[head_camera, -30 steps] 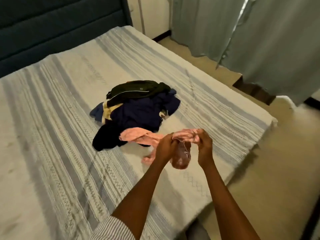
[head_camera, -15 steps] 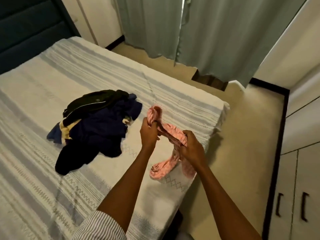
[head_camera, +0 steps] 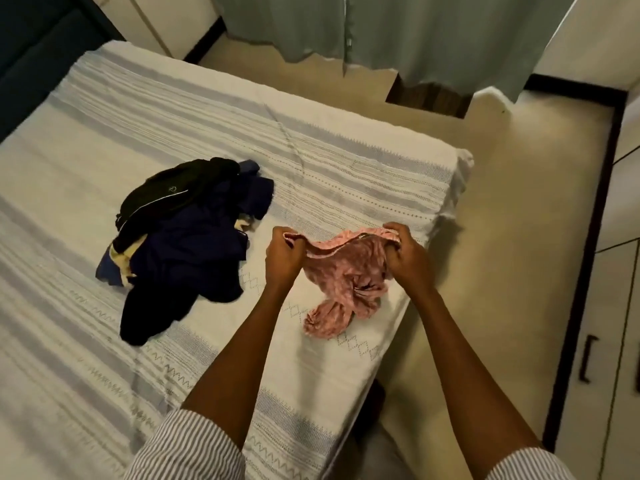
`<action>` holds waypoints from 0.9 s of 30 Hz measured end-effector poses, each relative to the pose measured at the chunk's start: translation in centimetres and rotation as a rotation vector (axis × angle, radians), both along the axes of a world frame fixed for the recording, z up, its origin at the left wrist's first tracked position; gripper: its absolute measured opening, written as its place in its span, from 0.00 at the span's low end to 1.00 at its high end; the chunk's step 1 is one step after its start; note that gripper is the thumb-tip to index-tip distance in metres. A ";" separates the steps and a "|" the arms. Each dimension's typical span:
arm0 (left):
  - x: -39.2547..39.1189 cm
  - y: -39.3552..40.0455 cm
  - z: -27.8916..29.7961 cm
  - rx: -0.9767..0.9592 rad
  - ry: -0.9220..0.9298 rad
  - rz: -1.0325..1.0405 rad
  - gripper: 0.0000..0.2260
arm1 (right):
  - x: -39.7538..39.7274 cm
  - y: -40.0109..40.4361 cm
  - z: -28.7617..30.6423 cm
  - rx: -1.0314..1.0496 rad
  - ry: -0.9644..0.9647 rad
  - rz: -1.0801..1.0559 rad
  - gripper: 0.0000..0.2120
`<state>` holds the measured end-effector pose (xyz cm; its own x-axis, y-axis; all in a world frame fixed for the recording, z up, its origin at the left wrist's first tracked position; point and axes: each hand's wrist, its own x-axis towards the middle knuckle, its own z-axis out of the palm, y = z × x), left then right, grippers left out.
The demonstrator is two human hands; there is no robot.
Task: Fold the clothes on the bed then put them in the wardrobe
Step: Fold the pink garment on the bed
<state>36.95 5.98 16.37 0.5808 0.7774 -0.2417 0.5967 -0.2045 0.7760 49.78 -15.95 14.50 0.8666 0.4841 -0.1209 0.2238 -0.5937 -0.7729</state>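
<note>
1. Head view: a pink patterned garment is held up over the near right corner of the bed, its top edge stretched between two hands.
2. The left hand is clenched around the garment's left end, the fingers curled over the hem.
3. The right hand is seen grasping the right end, with the cloth bunched inside the curled fingers.
4. The lower part of the garment hangs crumpled, and its bottom end is seen resting on the striped bedspread.
5. A pile of dark clothes is left unfolded on the bed to the left of the hands, apart from the pink garment; a black piece with a thin white line lies on top, navy cloth and a pale yellow scrap beneath.
6. Striped sleeves are visible at the bottom edge.
7. Wardrobe doors with dark handles are seen at the right edge, beyond a strip of beige floor.
8. Grey-green curtains are hung beyond the bed, and a dark headboard is seen at top left.
</note>
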 end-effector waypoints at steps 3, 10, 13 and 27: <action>0.2 -0.1 -1.9 0.130 0.230 -0.085 0.06 | 0.8 -1.0 -1.4 -0.045 0.119 0.055 0.17; -2.2 -1.2 -9.2 0.260 0.509 -0.491 0.12 | -2.6 -3.4 -10.9 -0.338 0.409 0.211 0.15; -3.3 -2.4 -12.2 0.252 0.499 -0.600 0.13 | -6.3 -1.7 -14.8 -0.244 0.338 0.176 0.17; -11.8 4.2 -29.0 0.531 0.204 -1.167 0.26 | -21.7 4.1 -31.5 -0.339 -0.349 -0.337 0.18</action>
